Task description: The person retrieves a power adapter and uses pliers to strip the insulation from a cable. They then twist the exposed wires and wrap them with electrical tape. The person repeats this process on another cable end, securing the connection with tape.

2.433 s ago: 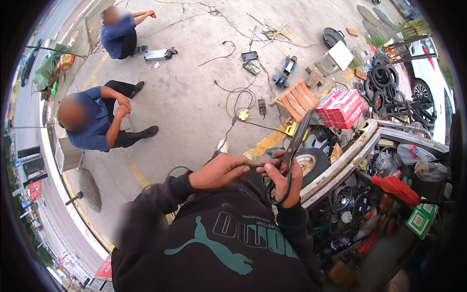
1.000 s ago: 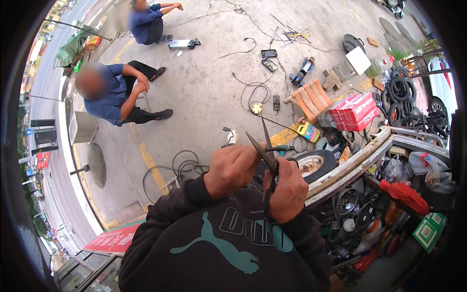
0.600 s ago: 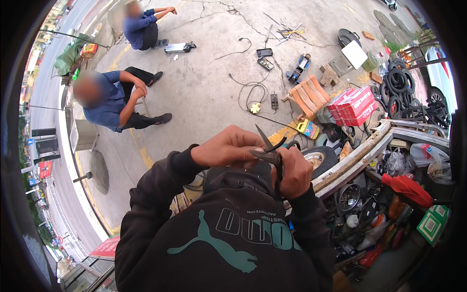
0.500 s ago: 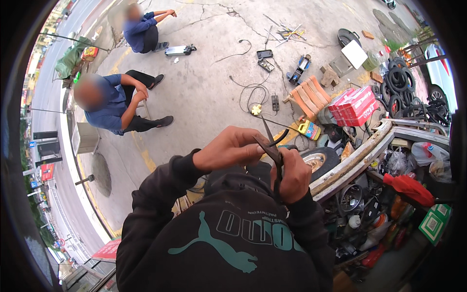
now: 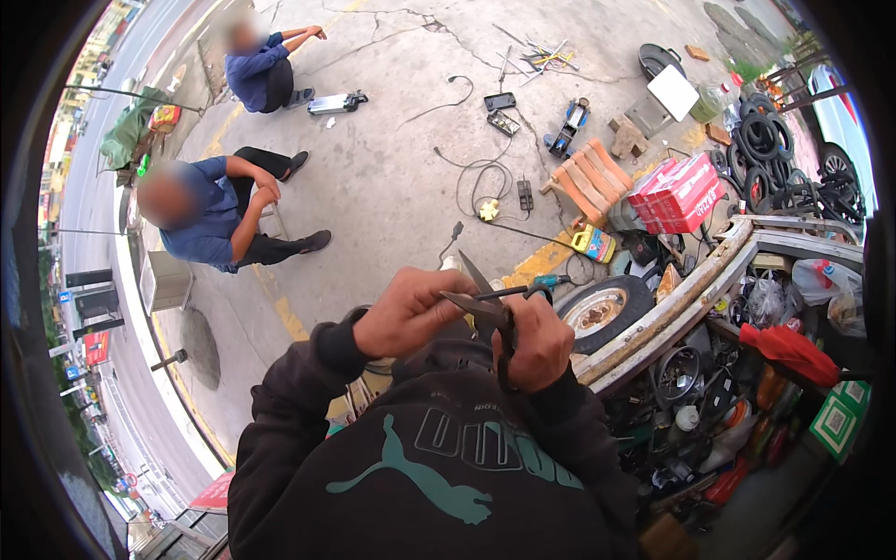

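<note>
My right hand [image 5: 535, 347] is closed around the handles of a pair of dark metal scissors [image 5: 493, 315]. Their blades stand apart and point toward my left hand [image 5: 411, 315]. Between my left thumb and fingers is pinched one end of a thin black strip [image 5: 504, 292], perhaps rubber or cable. It runs across between the blades, and its other end curls near my right knuckles. Whether the blades touch it I cannot tell. Both hands are held in front of my chest, above the ground.
To the left sit two people [image 5: 210, 210] on low seats. A wheel with a tyre [image 5: 607, 313] and a cart edge [image 5: 672, 308] lie right of my hands, with cluttered tools beyond. Farther off are a red-white carton [image 5: 677, 193], a wooden stool [image 5: 591, 180] and cables [image 5: 485, 168].
Both hands have come slightly left and lower with the scissors. The black strip, which curved upward before, now lies flatter across the blades. The view has shifted a little.
</note>
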Motion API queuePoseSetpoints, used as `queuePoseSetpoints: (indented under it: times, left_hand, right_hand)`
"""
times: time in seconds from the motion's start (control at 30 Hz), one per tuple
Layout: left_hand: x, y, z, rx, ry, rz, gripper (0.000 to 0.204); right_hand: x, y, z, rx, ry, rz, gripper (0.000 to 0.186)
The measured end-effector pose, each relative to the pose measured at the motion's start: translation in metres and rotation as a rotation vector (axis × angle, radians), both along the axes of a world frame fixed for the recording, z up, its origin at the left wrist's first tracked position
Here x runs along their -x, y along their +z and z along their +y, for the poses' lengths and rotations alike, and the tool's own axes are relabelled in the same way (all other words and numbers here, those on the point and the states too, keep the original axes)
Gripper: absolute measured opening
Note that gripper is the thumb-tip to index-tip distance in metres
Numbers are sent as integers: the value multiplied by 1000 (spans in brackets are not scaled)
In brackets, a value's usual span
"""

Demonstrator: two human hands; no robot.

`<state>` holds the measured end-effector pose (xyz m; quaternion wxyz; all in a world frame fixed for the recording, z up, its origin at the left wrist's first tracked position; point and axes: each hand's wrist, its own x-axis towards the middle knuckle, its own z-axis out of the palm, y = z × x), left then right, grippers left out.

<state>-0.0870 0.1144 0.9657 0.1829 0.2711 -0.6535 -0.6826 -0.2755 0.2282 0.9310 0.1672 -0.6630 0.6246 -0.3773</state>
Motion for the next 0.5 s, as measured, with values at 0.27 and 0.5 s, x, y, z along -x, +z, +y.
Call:
queuePoseSetpoints:
  times: [0.27,0.5]
  left_hand:
    - [-2,-14,-6,-28,235,-95,14]
    - [1,-11,15,1059,298,-240,27]
  right_hand:
    - [-19,-12,-15,-107,-50,-127,33]
    - [-25,12,-2,-152,-68,-119,39]
